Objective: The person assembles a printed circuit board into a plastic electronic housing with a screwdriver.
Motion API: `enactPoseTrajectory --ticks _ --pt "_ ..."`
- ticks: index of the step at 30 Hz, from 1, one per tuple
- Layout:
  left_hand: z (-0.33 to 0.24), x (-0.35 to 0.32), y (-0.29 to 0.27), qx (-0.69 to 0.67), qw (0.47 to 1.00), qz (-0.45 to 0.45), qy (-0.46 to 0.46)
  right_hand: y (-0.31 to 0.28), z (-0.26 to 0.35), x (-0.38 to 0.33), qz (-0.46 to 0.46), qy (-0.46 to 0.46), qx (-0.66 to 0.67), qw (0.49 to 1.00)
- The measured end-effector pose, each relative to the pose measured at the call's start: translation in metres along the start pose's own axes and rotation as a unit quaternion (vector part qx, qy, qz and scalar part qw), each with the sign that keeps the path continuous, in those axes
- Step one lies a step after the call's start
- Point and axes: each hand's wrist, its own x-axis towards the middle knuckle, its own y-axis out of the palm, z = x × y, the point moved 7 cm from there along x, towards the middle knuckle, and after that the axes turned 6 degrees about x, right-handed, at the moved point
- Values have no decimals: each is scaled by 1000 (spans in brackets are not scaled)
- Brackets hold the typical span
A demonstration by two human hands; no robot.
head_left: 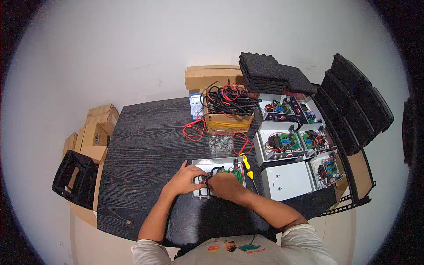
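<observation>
An open white metal enclosure (196, 164) lies at the table's near edge, with a green circuit board (238, 173) and wires inside. Over its left part, my left hand (183, 179) has its thumb and fingers closed at a small dark and reddish piece, too small to name. From the right, my right hand (227, 187) reaches in and meets the left one, its fingers closed and their tips mostly hidden. Right of the enclosure lie a yellow-handled screwdriver (251, 175) and a second yellow-handled tool (246, 162).
Beyond the enclosure sits a clear bag of small metal parts (221, 145). Behind it, a cardboard box (229, 121) holds black and red cables, beside a multimeter (196, 104). Several enclosures (287, 181) with boards fill the right side, below black foam sheets (265, 73).
</observation>
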Motion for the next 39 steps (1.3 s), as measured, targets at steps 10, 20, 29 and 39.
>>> enactPoseTrajectory --ticks 10,20,29,39 --pt "3 -1 -4 -6 999 -29 20 4 -2 -5 -35 66 30 997" --pt "-1 0 -7 -12 999 -31 24 8 -8 -1 -7 119 53 991" --pt "-5 -1 -9 0 998 -41 37 8 -7 0 0 116 46 992" --pt "-3 -1 -7 -4 998 -40 43 6 -7 1 26 149 62 987"
